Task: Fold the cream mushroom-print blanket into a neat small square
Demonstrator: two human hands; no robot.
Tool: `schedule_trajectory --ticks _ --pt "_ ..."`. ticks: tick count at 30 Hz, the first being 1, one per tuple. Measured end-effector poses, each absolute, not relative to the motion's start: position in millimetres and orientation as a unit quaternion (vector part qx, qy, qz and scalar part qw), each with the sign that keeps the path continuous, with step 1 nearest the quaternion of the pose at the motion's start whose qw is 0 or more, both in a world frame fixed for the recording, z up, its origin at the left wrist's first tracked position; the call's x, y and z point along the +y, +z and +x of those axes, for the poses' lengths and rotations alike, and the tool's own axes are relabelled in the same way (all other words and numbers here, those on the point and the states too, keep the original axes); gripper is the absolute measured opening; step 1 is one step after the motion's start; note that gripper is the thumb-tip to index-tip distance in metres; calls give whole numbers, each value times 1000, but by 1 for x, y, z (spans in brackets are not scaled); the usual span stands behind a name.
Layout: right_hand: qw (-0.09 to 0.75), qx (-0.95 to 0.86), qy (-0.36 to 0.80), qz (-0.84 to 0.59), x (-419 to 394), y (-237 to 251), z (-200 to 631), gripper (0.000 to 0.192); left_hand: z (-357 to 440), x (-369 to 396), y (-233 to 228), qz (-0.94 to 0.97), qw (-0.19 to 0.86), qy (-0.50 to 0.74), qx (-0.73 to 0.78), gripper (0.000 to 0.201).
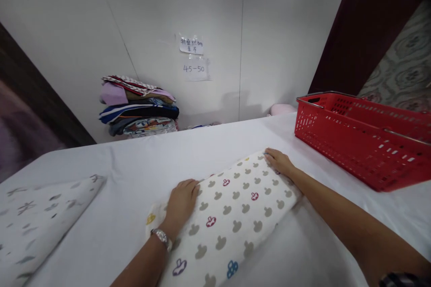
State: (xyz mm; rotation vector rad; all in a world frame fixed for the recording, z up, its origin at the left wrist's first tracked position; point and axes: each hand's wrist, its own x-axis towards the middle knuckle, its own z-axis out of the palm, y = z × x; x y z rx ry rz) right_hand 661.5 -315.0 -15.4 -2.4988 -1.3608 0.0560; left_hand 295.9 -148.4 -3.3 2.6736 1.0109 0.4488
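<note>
A folded white cloth printed with grey, pink, purple, blue and yellow mushrooms lies slantwise on the white-covered table. My left hand, with a silver bracelet at its wrist, is closed on the cloth's far edge near the left end; some fingertips are hidden. At the far right corner, my right hand pinches the same cloth. To the left rests another folded white cloth with a grey leaf-like print, apart from both hands.
A red perforated plastic basket with metal handles stands at the right. Folded fabrics are piled at the table's far edge, left of centre. Paper notes are taped to the white wall, one reading 45-50. Something pink shows beyond the far edge.
</note>
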Motion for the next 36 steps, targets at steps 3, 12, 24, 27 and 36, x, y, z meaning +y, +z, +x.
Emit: schedule_trajectory --ticks 3,12,24,27,36 --pt "146 -485 0 -862 -302 -4 660 39 297 -150 -8 917 101 173 344 32" --pt "130 -669 61 -729 -255 0 623 39 294 -152 -7 927 119 174 310 28" --pt "238 -705 -48 -666 -262 -26 619 28 295 -154 -6 924 55 180 331 23" --pt "246 -702 -39 -667 -262 -27 619 25 296 -154 -3 930 54 164 326 22" --pt "264 -693 -22 -670 -264 -24 617 21 296 -159 -1 940 67 164 293 16"
